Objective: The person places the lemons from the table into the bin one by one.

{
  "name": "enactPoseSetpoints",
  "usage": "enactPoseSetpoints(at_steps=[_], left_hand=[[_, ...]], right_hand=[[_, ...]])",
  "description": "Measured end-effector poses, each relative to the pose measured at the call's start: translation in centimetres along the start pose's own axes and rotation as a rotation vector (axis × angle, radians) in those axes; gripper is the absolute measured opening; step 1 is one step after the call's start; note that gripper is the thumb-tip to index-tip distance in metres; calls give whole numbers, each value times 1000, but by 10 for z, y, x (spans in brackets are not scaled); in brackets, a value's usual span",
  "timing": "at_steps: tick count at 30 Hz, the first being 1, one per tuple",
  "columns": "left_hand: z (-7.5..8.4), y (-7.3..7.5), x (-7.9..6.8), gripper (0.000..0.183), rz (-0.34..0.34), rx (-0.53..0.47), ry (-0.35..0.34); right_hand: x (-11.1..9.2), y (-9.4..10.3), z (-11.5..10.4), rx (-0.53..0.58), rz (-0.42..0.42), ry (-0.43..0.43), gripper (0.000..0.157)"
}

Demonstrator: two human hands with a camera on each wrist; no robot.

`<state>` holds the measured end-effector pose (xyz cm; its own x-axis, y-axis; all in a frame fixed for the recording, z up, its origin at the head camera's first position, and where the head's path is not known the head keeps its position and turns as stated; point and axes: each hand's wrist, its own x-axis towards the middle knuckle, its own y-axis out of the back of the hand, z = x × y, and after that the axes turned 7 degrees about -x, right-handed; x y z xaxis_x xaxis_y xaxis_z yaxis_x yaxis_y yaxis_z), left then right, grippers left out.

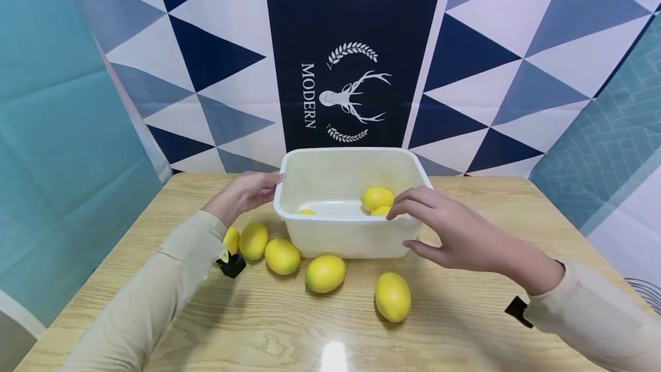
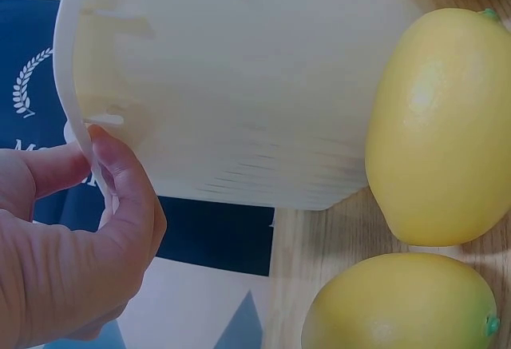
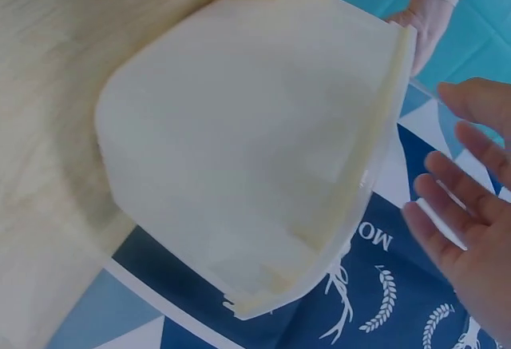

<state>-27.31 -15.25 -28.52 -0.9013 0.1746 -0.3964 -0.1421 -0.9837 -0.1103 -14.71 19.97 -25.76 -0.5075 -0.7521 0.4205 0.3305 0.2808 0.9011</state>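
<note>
A white plastic tub [image 1: 346, 241] stands on the wooden table, with three lemons visible inside, one of them a yellow lemon [image 1: 377, 198] near its right end. My left hand [image 1: 249, 189] pinches the tub's left rim between thumb and fingers, which the left wrist view shows close up. At the front right corner is my right hand [image 1: 448, 227], its fingers spread and nothing held. In the right wrist view the same hand [image 3: 477, 197] appears beside the tub's rim, fingers apart. The front wall hides part of the tub's inside.
Several lemons lie outside the tub: a lemon [image 1: 325, 274] before its front wall, a lemon [image 1: 282, 256] at its front left corner, others by my left wrist. A lone lemon [image 1: 393, 297] lies nearer the front. Behind the table hangs a patterned cloth [image 1: 351, 45].
</note>
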Motion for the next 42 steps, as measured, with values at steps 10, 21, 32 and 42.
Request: enactPoseSetpoints(at_steps=[10, 21, 32, 42], left_hand=[[1, 1, 0, 48, 6, 12, 0], [4, 1, 0, 49, 11, 22, 1], [3, -1, 1, 50, 19, 13, 4], [1, -2, 1, 50, 9, -17, 14]], right_hand=[[-12, -9, -5, 6, 39, 157, 54], [-25, -26, -10, 17, -53, 290, 56], [-39, -51, -12, 75, -157, 335, 56], [-43, -61, -16, 79, -198, 337, 53]])
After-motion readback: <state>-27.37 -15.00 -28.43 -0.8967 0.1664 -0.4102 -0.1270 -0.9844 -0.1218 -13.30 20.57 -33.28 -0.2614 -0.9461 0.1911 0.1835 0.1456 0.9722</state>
